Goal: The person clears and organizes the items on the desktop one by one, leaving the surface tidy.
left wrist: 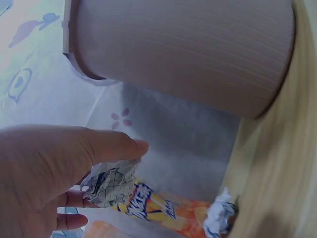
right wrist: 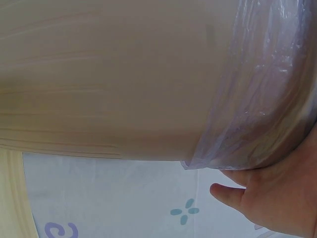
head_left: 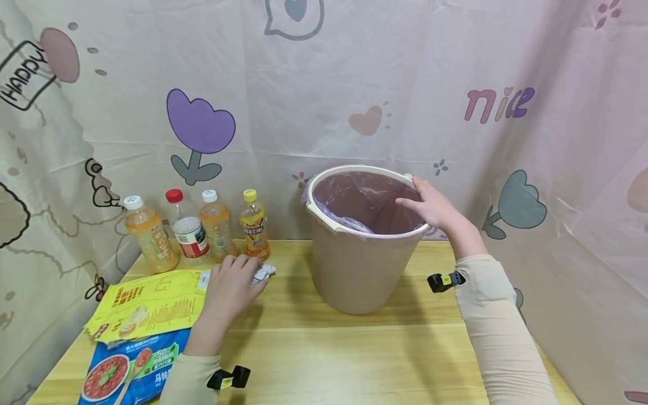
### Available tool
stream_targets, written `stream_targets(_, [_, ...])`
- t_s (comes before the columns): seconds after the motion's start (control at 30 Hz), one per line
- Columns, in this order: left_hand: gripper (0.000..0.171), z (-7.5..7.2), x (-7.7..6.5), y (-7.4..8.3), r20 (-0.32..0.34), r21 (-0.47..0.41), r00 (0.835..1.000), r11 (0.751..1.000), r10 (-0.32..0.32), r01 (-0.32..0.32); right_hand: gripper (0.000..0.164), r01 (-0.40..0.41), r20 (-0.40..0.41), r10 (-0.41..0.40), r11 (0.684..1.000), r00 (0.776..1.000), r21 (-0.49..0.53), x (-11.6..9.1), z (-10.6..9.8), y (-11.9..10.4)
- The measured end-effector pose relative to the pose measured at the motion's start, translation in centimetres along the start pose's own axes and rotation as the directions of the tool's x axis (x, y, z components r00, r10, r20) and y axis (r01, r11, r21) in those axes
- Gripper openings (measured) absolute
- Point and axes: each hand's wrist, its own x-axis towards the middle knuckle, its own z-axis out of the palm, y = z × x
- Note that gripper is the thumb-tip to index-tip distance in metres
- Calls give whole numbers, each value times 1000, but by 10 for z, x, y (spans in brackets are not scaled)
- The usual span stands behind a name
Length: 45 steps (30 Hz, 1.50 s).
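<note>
The left hand (head_left: 233, 288) pinched a crumpled, grid-printed white paper ball (left wrist: 113, 186) at nine o'clock from the round beige plastic bin (head_left: 359, 267), which the right hand (head_left: 435, 208) gripped at three o'clock. Pickup appeared under way; next, a lift toward two o'clock seemed required.

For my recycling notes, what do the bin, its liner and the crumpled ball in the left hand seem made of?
Bin: probably matte plastic, by its smooth moulded look. Liner: glossy plastic film, see-through and wrinkled. Crumpled ball: likely dull paper, creased with dark lines.
</note>
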Motion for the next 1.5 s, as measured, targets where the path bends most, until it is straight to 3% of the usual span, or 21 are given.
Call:
stream_targets(0.43, [37,-20,20,17,-141,39,984,994,110,-106,88,1,-4,-1,1000,1000,-9,2,0,1])
stream_targets(0.7, [32,-38,38,26,-249,75,947,978,205,-192,88,-1,-6,1,1000,1000,-6,2,0,0])
stream_targets(0.97, [32,-59,54,41,-294,87,918,964,267,-253,87,-13,-3,13,1000,1000,0,0,0,0])
stream_targets(1.4, [32,-79,72,56,-398,92,860,947,318,-308,86,1,-15,-1,1000,1000,1,3,0,1])
stream_targets(1.5, [32,-83,77,61,-408,74,855,945,319,-318,86,-4,-16,4,1000,1000,5,3,0,1])
